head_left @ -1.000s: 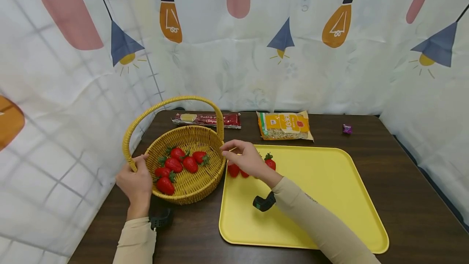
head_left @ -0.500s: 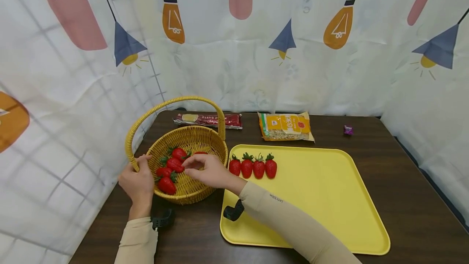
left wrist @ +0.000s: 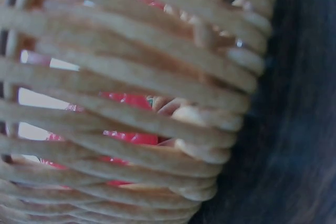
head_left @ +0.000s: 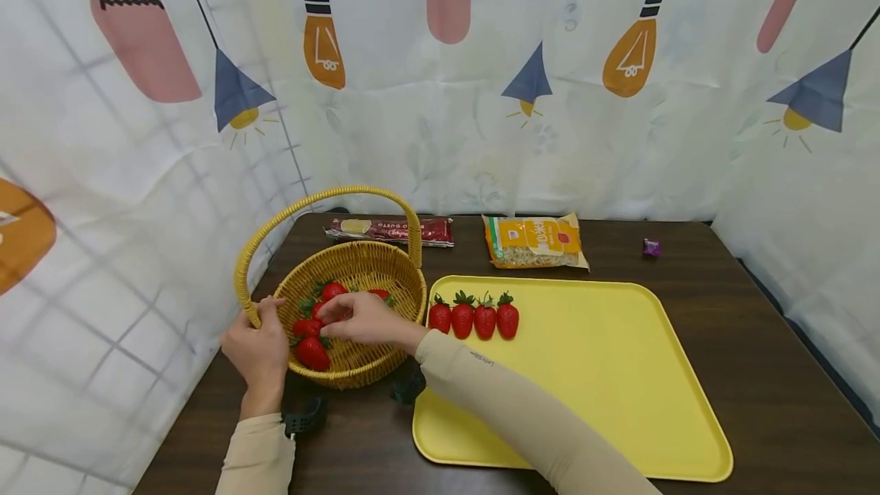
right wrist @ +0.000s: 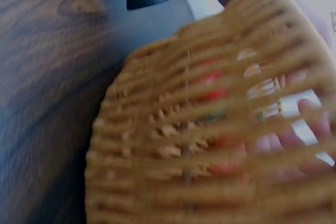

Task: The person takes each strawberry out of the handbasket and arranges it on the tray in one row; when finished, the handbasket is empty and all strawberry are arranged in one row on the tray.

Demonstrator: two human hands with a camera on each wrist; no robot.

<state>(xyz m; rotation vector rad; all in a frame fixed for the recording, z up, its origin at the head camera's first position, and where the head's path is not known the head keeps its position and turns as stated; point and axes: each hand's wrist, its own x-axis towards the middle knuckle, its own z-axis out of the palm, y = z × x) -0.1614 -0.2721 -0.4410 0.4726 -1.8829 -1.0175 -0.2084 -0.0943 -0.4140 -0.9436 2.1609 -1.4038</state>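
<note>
My left hand (head_left: 257,342) grips the yellow wicker basket (head_left: 371,373) at the left foot of its arched handle (head_left: 330,195). Inside lie several strawberries (head_left: 313,354) with green leaf tops. My right hand (head_left: 367,319) reaches in over the basket's right rim, its fingertips right at a strawberry that it partly covers; I cannot tell whether they pinch it. Through the weave in the left wrist view, fingertips (left wrist: 169,106) show beside a red strawberry (left wrist: 131,137). The basket's wall (right wrist: 157,129) fills much of the right wrist view, with blurred red fruit behind it.
A yellow tray (head_left: 584,388) lies right of the basket, several strawberries (head_left: 484,319) in a row at its far left corner. Behind stand a dark red packet (head_left: 433,231), a yellow food bag (head_left: 536,241) and a small purple wrapped piece (head_left: 651,248). Patterned curtains enclose the table.
My right hand has moved left from above the tray's far left corner into the basket, down to the strawberries. My left hand has kept its grip on the basket.
</note>
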